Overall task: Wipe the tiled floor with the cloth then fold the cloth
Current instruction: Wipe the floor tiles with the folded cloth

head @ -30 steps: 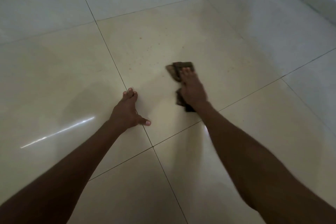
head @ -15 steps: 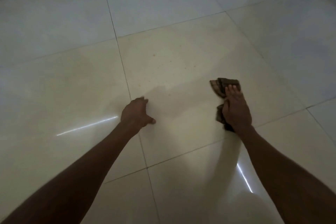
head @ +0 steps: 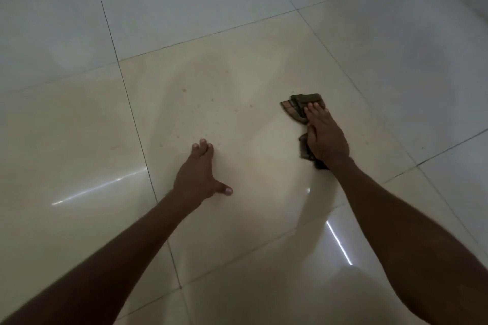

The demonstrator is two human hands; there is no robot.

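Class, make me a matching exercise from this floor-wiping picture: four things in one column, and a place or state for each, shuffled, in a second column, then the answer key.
Things
1. left hand
2. right hand
3. cloth
4. small spots

Place or state
A. dark brown, partly hidden under a palm
B. flat on the bare tile, thumb spread out, holding nothing
C. scattered on the cream tile between the two hands
D. pressing down on fabric, fingers straight

Pairs: 1-B, 2-D, 3-A, 4-C
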